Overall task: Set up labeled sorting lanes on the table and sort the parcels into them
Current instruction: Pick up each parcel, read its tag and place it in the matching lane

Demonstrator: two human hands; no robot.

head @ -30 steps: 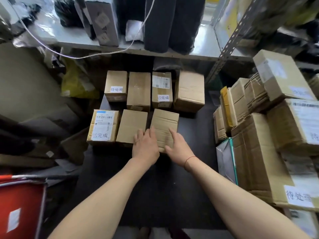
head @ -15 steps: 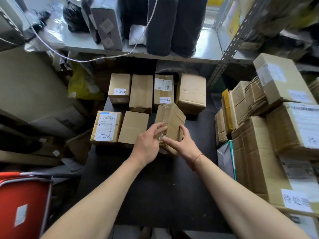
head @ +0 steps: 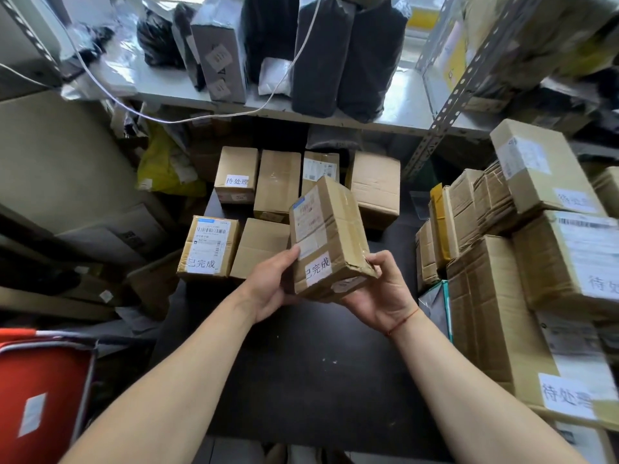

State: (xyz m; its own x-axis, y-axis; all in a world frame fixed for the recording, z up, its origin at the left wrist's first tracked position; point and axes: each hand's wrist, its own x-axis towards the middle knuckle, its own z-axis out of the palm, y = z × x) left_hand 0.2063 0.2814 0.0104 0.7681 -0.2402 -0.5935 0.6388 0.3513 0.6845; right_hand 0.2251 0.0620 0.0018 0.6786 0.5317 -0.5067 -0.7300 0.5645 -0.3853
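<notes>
Cardboard parcel held up off black table by both hands, tilted, near end low toward camera. Top face shows a shipping label at far left corner and a white sticker w/ handwritten chars at near end. Left hand grips parcel's near-left corner, thumb on top face, fingers under, not visible. Right hand cups near-right corner from below, fingertips curled up over the crushed edge. Red string on right wrist.

On table behind: 2 rows of brown boxes. Front row: labelled box w/ barcode label + white sticker, plain box just beside it on the right. Back row of four: small box w/ white sticker, taller plain box, box w/ label partly hidden by held parcel, wider box at right end.

R side: stack of bigger cartons, several w/ white stickers. Metal shelf above w/ dark bagged pkgs. Red bin lower left.
</notes>
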